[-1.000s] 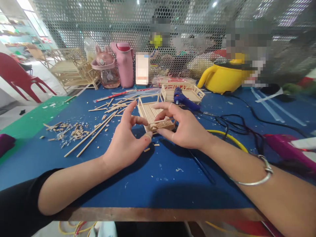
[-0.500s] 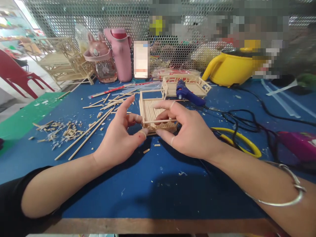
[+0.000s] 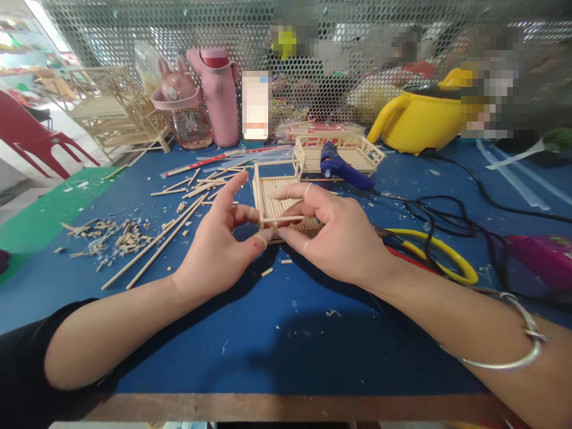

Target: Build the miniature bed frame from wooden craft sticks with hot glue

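A small tray-like frame of thin wooden sticks [image 3: 276, 196], with a slatted floor and a raised rail, rests on the blue table between my hands. My left hand [image 3: 214, 238] grips its near left corner with thumb and fingers. At the near edge, close to that corner, my right hand [image 3: 333, 232] pinches the frame, its thumb in front and fingers reaching over the slats. A second stick tray [image 3: 375, 159] stands behind, and a blue glue gun [image 3: 344, 170] leans on it. Whether a small piece is between the right fingertips is hidden.
Loose sticks [image 3: 156, 241] and a heap of offcuts [image 3: 129, 235] lie left. Yellow-handled pliers [image 3: 465, 275] and a black cord [image 3: 447, 214] are right. At the back stand a pink bottle [image 3: 221, 101], a phone [image 3: 255, 107] and a yellow pot [image 3: 420, 122].
My right thumb and fingers have slid left along the frame's near edge, closer to my left thumb. The left hand keeps its grip on the corner.
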The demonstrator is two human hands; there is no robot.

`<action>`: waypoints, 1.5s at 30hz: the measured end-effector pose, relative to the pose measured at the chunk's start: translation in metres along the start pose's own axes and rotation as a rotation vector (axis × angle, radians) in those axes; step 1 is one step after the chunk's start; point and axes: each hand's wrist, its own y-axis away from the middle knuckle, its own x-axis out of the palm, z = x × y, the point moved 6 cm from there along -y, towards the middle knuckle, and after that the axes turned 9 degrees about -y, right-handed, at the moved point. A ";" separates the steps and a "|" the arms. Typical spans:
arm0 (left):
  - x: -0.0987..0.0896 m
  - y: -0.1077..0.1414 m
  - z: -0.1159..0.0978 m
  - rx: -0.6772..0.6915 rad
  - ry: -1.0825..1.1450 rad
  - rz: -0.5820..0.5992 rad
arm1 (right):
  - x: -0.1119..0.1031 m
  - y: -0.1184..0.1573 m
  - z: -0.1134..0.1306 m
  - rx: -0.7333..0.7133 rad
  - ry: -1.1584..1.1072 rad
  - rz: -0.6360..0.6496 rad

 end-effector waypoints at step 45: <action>0.004 0.002 -0.005 -0.016 0.068 -0.024 | -0.006 0.002 0.004 -0.148 0.136 0.000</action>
